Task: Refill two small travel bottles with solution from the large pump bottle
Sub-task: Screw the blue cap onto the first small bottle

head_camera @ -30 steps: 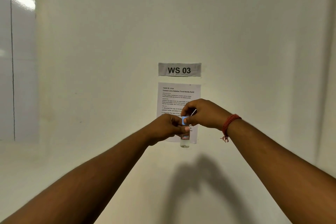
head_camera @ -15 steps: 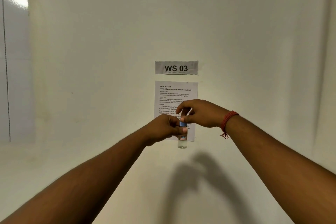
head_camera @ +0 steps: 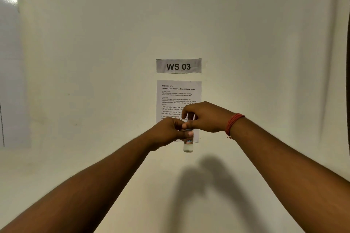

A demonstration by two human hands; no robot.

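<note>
Both arms reach forward to the middle of the frame, where the two hands meet in front of a white wall (head_camera: 265, 43). The left hand (head_camera: 168, 131) grips a small clear bottle (head_camera: 188, 144) by its upper part, fingers curled round it and the thumb laid across its front. The bottle hangs upright, just below centre, its lower half showing under the hand with a small reddish label on it. The right hand (head_camera: 205, 117) sits just above and to the right, fingers bent down onto the top of the bottle, pinching there; a bit of blue shows between the fingertips, but the cap itself is mostly hidden and blurred. A red thread band (head_camera: 233, 123) circles the right wrist.

Behind the hands, a printed sheet (head_camera: 179, 93) is stuck to the wall, its lower part covered by them. Above it is a grey sign (head_camera: 178, 66) reading "WS 03". A whiteboard (head_camera: 9, 62) runs along the left edge of the frame. The shadow of the arms falls on the wall in the lower centre.
</note>
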